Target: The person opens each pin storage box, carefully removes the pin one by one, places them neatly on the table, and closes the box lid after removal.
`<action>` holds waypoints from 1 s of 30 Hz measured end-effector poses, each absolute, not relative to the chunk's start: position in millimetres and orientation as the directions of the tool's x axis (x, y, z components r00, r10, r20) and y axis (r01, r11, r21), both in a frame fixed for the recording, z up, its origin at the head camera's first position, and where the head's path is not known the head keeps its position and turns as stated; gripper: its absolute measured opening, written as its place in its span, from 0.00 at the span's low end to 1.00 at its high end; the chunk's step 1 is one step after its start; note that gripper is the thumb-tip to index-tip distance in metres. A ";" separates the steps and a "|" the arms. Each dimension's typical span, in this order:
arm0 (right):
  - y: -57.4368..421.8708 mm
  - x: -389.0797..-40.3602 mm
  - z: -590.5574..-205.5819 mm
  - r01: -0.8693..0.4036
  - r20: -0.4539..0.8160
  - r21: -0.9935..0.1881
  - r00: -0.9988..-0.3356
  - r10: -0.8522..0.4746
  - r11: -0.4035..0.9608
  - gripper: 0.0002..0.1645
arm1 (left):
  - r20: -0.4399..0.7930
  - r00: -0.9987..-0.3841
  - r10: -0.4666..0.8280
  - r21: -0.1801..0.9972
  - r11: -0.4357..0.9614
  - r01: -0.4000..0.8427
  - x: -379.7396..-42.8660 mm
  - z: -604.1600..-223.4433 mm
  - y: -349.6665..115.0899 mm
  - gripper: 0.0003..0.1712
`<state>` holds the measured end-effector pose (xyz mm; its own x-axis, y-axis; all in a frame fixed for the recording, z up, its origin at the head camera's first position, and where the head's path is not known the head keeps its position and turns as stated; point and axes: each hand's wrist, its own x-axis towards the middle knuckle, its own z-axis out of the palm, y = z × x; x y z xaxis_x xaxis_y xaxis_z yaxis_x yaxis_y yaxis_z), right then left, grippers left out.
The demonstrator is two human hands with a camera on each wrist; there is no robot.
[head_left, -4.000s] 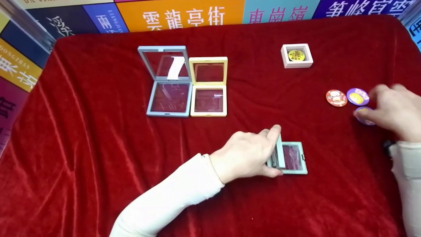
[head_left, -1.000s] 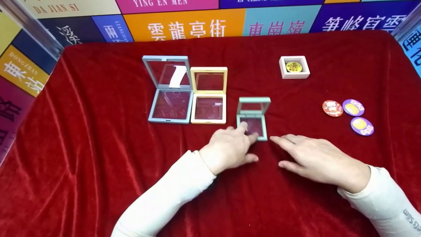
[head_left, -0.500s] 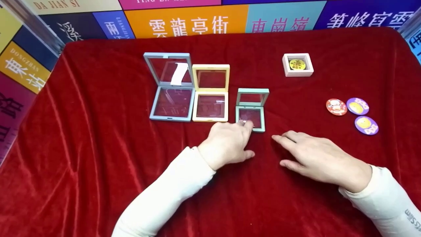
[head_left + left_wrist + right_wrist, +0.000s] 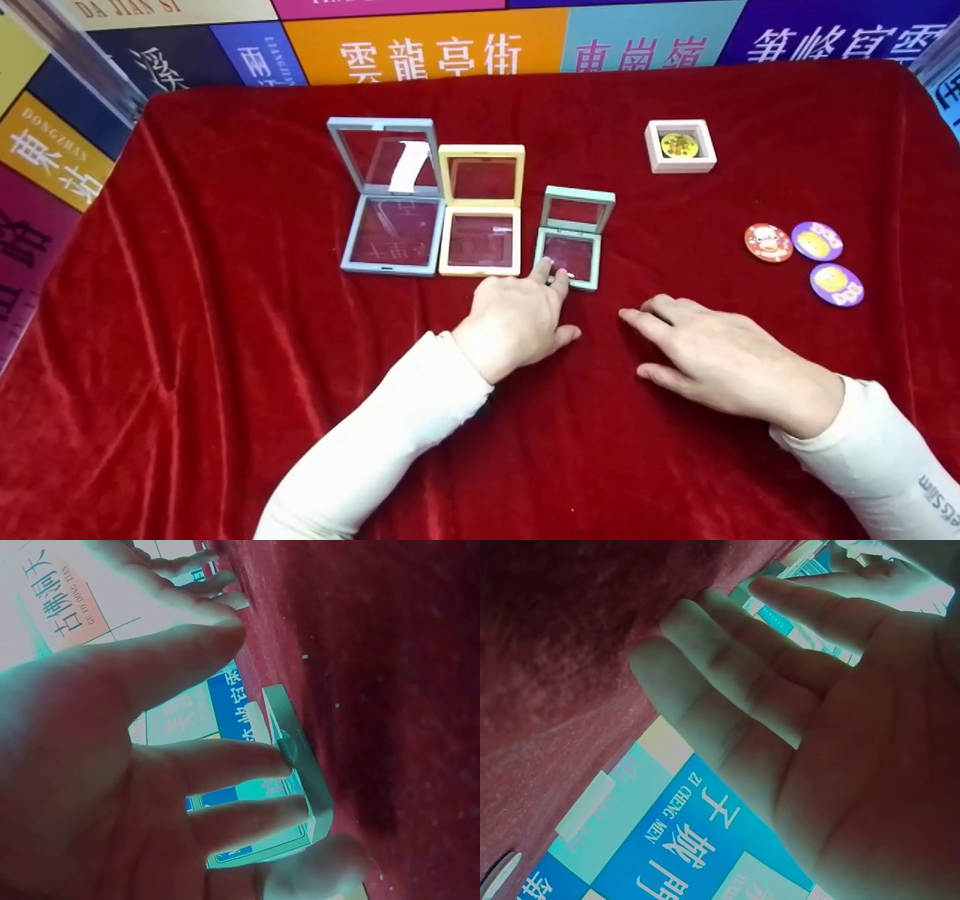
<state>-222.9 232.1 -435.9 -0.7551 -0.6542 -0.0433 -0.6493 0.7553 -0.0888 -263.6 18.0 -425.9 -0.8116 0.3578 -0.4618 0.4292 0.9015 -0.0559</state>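
My left hand (image 4: 517, 322) reaches forward, its extended fingers touching the near left edge of a small mint-green display frame (image 4: 571, 253). That frame stands open like a book, its clear-film base flat on the cloth and its lid raised. In the left wrist view, two straight fingers (image 4: 259, 817) meet the frame's pale edge (image 4: 304, 765). My right hand (image 4: 724, 356) rests low on the cloth, to the right of and nearer than the green frame, holding nothing. Its fingers (image 4: 727, 720) are extended in the right wrist view.
Left of the green frame stand an open yellow frame (image 4: 480, 240) and a larger open blue frame (image 4: 391, 234). A small white box (image 4: 680, 161) holding a yellow disc sits at the back right. One red badge (image 4: 768, 243) and two purple badges (image 4: 837, 285) lie on the red cloth (image 4: 225, 337).
The green frame has gone from the front right to a place right of the yellow frame, turned and its lid raised. Lately the left hand slid it farther back. The right hand left the badges.
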 end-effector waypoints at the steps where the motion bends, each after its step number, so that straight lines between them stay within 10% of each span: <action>1: 232.1 -222.8 -436.1 -0.649 -0.042 -0.087 -0.755 -0.654 0.755 0.33 | -0.464 -0.812 0.354 -0.058 0.902 0.427 -264.0 -426.2 18.0 0.43; 30: 232.5 -223.5 -438.1 -0.671 -0.009 -0.065 -0.740 -0.673 0.739 0.31 | -0.387 -0.880 0.276 -0.103 0.935 0.339 -266.0 -429.5 19.5 0.50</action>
<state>-223.5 232.5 -438.1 -0.7400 -0.6725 -0.0087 -0.6707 0.7389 -0.0648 -266.0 19.5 -429.5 -0.8799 0.2763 -0.3865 0.3388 0.9352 -0.1027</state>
